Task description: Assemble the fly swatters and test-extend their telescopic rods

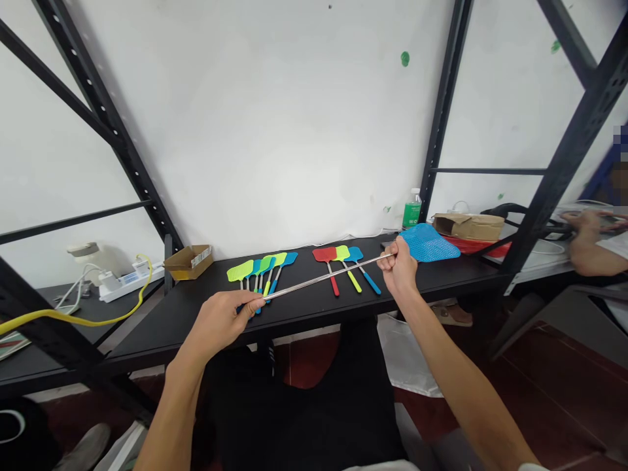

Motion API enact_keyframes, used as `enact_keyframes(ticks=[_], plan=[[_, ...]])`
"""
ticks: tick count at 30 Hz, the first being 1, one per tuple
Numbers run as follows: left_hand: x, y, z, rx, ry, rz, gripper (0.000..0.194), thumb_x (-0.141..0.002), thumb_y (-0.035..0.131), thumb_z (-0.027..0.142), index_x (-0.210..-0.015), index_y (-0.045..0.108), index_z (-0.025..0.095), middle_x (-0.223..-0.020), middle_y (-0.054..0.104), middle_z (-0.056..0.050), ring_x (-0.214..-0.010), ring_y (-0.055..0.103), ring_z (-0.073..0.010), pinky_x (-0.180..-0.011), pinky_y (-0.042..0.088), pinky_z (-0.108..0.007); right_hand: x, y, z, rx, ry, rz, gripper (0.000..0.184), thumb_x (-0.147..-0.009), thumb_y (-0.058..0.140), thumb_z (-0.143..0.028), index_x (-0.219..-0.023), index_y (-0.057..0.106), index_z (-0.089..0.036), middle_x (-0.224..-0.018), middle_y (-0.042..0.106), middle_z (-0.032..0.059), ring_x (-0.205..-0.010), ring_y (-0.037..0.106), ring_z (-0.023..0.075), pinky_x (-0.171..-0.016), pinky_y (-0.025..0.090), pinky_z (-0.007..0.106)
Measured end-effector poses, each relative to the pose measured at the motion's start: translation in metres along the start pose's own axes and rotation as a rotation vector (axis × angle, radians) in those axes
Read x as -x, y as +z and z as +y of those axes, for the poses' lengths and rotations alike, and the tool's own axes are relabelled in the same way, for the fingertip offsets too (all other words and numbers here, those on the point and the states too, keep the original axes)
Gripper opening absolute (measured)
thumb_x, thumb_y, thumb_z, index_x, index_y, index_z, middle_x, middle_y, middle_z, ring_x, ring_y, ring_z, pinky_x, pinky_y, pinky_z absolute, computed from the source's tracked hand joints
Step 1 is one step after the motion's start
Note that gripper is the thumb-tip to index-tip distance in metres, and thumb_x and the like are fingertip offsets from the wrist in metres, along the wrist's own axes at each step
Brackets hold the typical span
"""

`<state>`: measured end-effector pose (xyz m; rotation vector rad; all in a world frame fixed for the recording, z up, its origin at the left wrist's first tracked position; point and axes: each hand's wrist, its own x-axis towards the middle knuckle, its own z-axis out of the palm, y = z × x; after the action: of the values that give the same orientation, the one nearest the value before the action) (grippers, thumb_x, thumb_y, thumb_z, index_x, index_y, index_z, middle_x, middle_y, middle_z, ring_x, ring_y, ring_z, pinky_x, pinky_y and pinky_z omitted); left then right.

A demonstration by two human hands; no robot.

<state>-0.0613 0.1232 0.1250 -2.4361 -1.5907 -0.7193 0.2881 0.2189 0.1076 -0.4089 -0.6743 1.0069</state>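
Note:
A blue fly swatter point(429, 243) is stretched out between my two hands above the black shelf, its thin metal rod point(326, 277) long and slightly tilted. My right hand point(400, 265) is closed around the rod just below the blue mesh head. At the other end, my left hand point(226, 319) grips the swatter, covering its handle. Behind my left hand lies a row of several green and blue fly swatters point(265, 265). To the right of these, a red swatter point(325, 255), a yellow-green swatter point(342, 252) and a second blue swatter point(354, 255) lie side by side.
A small cardboard box point(189, 263) stands on the left of the black shelf point(167, 320). Further left are a white power strip point(131, 281) and a yellow cable point(98, 322). At the right back stand a green-labelled bottle point(412, 209) and a brown package point(468, 226). Another person's hand point(586, 222) shows far right.

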Motion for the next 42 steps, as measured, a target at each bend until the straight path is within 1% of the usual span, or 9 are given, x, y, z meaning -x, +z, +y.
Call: enact_keyframes(ticks=[5,10,13,16,21,26,31,35,42], plan=[[-0.001,0.003,-0.005,0.035,-0.052,-0.018,0.037,-0.095,0.045,0.047,-0.098,0.074,0.025,-0.09,0.075,-0.002,-0.079,0.066,-0.0207,-0.068,0.041,-0.026,-0.008,-0.01,0.0,-0.028,0.031,0.012,0.041,-0.088,0.061,-0.037,-0.057,0.041,-0.02,-0.04,0.03,-0.0083,-0.036,0.028,0.0053,-0.038,0.029,0.019],[-0.002,0.004,-0.001,0.048,-0.102,-0.039,0.036,-0.093,0.046,0.048,-0.104,0.072,0.026,-0.097,0.074,-0.002,-0.079,0.064,-0.0209,-0.069,0.043,-0.027,0.0,-0.005,0.011,-0.025,0.117,-0.095,0.032,-0.085,0.063,-0.04,-0.063,0.05,-0.02,-0.043,0.032,-0.0083,-0.036,0.03,0.0058,-0.037,0.029,0.02],[-0.003,0.006,0.009,0.076,-0.103,-0.052,0.036,-0.093,0.046,0.047,-0.111,0.07,0.027,-0.09,0.073,0.0,-0.07,0.061,-0.0184,-0.066,0.042,-0.026,0.011,0.002,0.023,0.048,0.159,-0.154,0.031,-0.083,0.065,-0.047,-0.069,0.058,-0.02,-0.043,0.036,-0.0076,-0.037,0.034,0.007,-0.038,0.031,0.021],[-0.006,0.014,0.024,0.089,-0.098,-0.066,0.037,-0.093,0.046,0.047,-0.115,0.069,0.028,-0.082,0.072,0.001,-0.064,0.06,-0.0171,-0.063,0.041,-0.026,0.024,0.009,0.035,0.128,0.176,-0.229,0.036,-0.082,0.065,-0.052,-0.069,0.06,-0.019,-0.044,0.04,-0.0059,-0.037,0.039,0.0081,-0.038,0.033,0.022],[-0.013,0.036,0.033,0.067,-0.074,-0.054,0.04,-0.095,0.042,0.051,-0.109,0.072,0.028,-0.09,0.075,-0.001,-0.078,0.066,-0.0208,-0.064,0.041,-0.026,0.036,0.013,0.047,0.244,0.195,-0.319,0.042,-0.081,0.064,-0.06,-0.074,0.065,-0.018,-0.052,0.053,-0.0015,-0.042,0.047,0.0095,-0.038,0.034,0.022],[-0.016,0.05,0.014,-0.011,-0.116,0.007,0.041,-0.096,0.041,0.052,-0.108,0.072,0.029,-0.103,0.076,-0.002,-0.089,0.068,-0.0241,-0.067,0.042,-0.028,0.029,0.005,0.056,0.34,0.319,-0.371,0.046,-0.077,0.068,-0.061,-0.079,0.07,-0.015,-0.067,0.067,0.0049,-0.046,0.054,0.01,-0.038,0.036,0.021],[-0.015,0.061,-0.005,-0.029,-0.13,0.004,0.042,-0.096,0.041,0.055,-0.105,0.073,0.028,-0.106,0.075,-0.003,-0.094,0.068,-0.0253,-0.071,0.044,-0.029,0.021,-0.004,0.069,0.344,0.395,-0.325,0.042,-0.077,0.072,-0.057,-0.076,0.071,-0.015,-0.071,0.072,0.0084,-0.047,0.056,0.0104,-0.039,0.04,0.02],[-0.013,0.064,-0.02,-0.046,-0.117,0.022,0.042,-0.096,0.041,0.053,-0.104,0.073,0.028,-0.107,0.075,-0.004,-0.097,0.068,-0.026,-0.071,0.043,-0.028,0.011,-0.014,0.073,0.308,0.376,-0.243,0.038,-0.077,0.074,-0.052,-0.074,0.069,-0.015,-0.068,0.071,0.0083,-0.048,0.057,0.0104,-0.041,0.042,0.019],[-0.005,0.059,-0.046,-0.067,-0.157,0.039,0.041,-0.095,0.043,0.052,-0.102,0.074,0.027,-0.1,0.076,-0.004,-0.088,0.068,-0.025,-0.065,0.041,-0.027,-0.015,-0.04,0.063,0.287,0.321,-0.12,0.036,-0.075,0.078,-0.048,-0.071,0.067,-0.014,-0.061,0.068,0.0057,-0.048,0.058,0.0105,-0.044,0.044,0.02]])
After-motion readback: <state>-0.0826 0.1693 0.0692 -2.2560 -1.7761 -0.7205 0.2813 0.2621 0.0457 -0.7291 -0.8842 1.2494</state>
